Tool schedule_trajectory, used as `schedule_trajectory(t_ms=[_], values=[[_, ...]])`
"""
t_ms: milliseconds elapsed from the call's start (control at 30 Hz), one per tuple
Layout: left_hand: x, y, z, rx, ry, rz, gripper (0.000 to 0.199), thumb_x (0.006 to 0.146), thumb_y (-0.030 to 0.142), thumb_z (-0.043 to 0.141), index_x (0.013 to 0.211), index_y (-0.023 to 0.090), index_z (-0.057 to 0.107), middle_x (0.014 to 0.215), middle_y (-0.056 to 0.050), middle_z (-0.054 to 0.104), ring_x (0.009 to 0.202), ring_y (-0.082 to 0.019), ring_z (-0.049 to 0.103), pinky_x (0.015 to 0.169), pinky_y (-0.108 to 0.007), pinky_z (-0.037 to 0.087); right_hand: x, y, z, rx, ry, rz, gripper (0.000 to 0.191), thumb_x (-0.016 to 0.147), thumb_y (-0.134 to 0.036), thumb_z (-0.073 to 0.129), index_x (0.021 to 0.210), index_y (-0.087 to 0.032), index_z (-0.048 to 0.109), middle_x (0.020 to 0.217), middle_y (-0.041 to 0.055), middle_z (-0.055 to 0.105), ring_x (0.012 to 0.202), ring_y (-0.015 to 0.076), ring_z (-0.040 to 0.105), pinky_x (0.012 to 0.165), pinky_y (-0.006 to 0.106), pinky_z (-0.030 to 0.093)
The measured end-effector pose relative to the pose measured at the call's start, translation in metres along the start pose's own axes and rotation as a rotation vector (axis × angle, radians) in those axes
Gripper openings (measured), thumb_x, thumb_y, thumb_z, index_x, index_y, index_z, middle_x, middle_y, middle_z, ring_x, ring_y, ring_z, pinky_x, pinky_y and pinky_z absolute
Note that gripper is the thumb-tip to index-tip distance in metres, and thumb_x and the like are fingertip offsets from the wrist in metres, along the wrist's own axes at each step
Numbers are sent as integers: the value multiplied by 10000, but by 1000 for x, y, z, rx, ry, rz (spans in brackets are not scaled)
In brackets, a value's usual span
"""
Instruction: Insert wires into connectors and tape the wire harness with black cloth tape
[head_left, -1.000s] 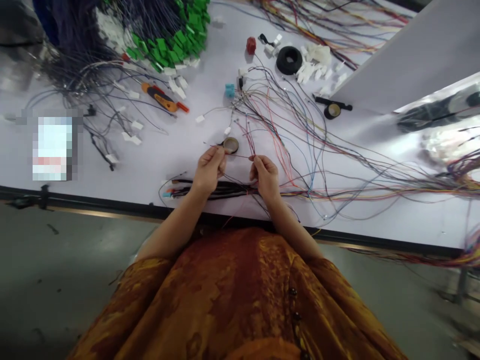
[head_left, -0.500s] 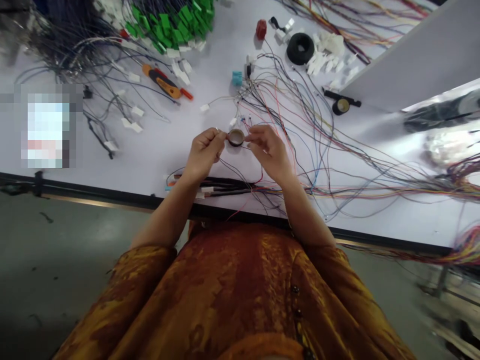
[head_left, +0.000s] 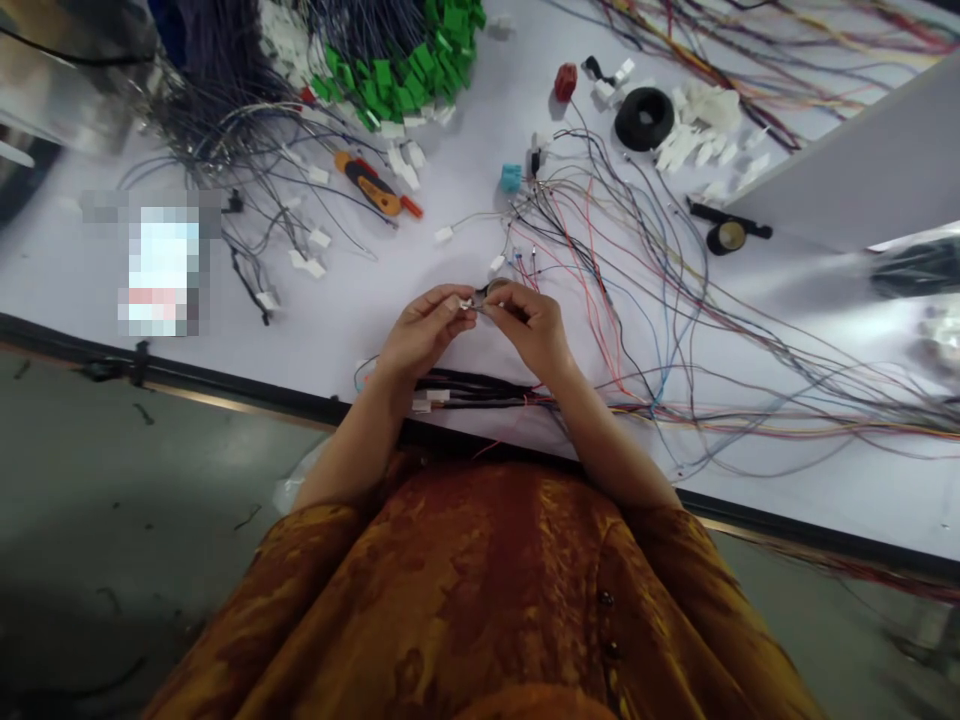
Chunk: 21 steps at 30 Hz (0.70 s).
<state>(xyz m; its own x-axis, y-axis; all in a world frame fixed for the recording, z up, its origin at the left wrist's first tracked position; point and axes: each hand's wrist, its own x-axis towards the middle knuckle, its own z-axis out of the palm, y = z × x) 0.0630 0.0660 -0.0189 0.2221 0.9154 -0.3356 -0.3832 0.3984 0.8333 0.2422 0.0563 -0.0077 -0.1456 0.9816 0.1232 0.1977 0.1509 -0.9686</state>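
Left of the hands, a mass of green connectors [head_left: 397, 80] sits at the counter's [head_left: 67, 270] far edge, with an orange-handled tool [head_left: 367, 187] lying just nearer the front.

The left hand [head_left: 424, 333] is closed, its thumb and fingertips pinching what appears to be a small white connector [head_left: 469, 302]. The part is partly hidden, but it should be light, stiff plastic, small enough to slip from the fingers. It is best held by its body, not by the fine, soft wire trailing from it.

A narrow tape roll [head_left: 495, 290] sits just behind the meeting fingertips, between the hands and clear of the counter. It should be light and fairly rigid, best held by its rim. The right hand [head_left: 529, 335] is closed at the roll, but whether it grips the roll, a wire, or both cannot be told.

Below the hands, a black wire bundle [head_left: 480, 390] lies along the counter's near edge. To the right, loose coloured wires [head_left: 611, 340] spread across the counter toward a black tape roll [head_left: 726, 237] near the far right corner.
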Motion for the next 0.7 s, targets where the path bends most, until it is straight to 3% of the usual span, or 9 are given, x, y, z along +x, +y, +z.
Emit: schedule_trajectory(t_ms=[200, 467, 700], values=[[2, -10, -5, -46, 31, 55, 267, 700, 336, 909, 885, 200, 773, 876, -3, 748, 740, -69, 682, 641, -141, 545, -2, 2, 0, 33, 44, 53, 156, 893, -338, 666, 848, -192, 699, 729, -23, 625, 618, 87, 453, 586, 243, 368], [3, -14, -5, -77, 37, 114, 232, 714, 335, 909, 869, 218, 781, 930, 1, 769, 824, -73, 698, 764, -162, 576, -5, -5, -2, -201, 23, -125, 116, 916, -231, 664, 811, -196, 699, 787, -9, 567, 675, 92, 488, 646, 254, 405], [2, -14, -5, -72, 10, 97, 278, 681, 369, 930, 853, 222, 770, 914, 5, 771, 801, -76, 703, 757, -171, 583, -1, -2, -5, -132, -8, -68, 99, 899, -217, 675, 804, -190, 689, 769, -15, 571, 678, 95, 490, 635, 256, 399]])
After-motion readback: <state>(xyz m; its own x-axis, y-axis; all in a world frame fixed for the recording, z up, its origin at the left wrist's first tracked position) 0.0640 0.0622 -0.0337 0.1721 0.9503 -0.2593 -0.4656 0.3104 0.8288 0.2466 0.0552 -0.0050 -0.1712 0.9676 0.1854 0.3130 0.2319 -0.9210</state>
